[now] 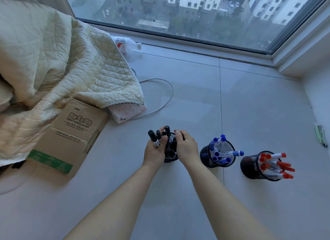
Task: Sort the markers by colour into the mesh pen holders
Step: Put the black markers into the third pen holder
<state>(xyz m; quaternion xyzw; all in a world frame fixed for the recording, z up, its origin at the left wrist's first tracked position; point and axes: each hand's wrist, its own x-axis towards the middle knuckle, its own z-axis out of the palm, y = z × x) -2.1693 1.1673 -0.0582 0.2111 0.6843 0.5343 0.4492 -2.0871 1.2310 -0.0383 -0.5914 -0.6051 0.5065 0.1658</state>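
Observation:
Three black mesh pen holders stand in a row on the pale floor. The left holder point(171, 159) carries black markers point(171, 147). My left hand point(156, 149) grips a few black-capped markers point(153, 137) at this holder's left rim. My right hand point(186, 147) curls over the holder's right rim and the markers inside; what its fingertips touch is hidden. The middle holder point(207, 156) is filled with blue-capped markers point(220, 150). The right holder point(250, 168) is filled with red-capped markers point(275, 165).
A cardboard box point(71, 138) lies left of the holders, partly under a quilted cream blanket point(62, 64). A plastic bottle point(127, 44) lies by the window sill, a grey cable point(167, 95) loops on the floor, and several pens point(321, 135) lie at the right wall.

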